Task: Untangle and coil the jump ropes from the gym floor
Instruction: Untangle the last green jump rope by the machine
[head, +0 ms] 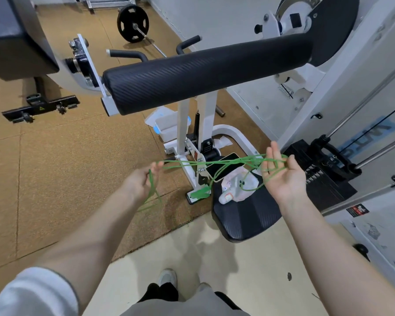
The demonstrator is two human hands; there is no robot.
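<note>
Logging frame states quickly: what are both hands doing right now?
Left hand: pinches strands of the green jump rope.
Right hand: open, palm up, rope strands draped across it.

The scene is bright and evenly lit, and only soft, pale shadows fall on the cream smooth floor [249, 265] below the arms. The wide-angle lens bends straight lines near the edges. The thin green plastic jump rope [214, 161] looks slightly blurred, and fine detail is soft everywhere.

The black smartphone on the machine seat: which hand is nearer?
Right. The right hand hovers open just right of the black smartphone; the left hand, pinching the green jump rope, is farther left.
</note>
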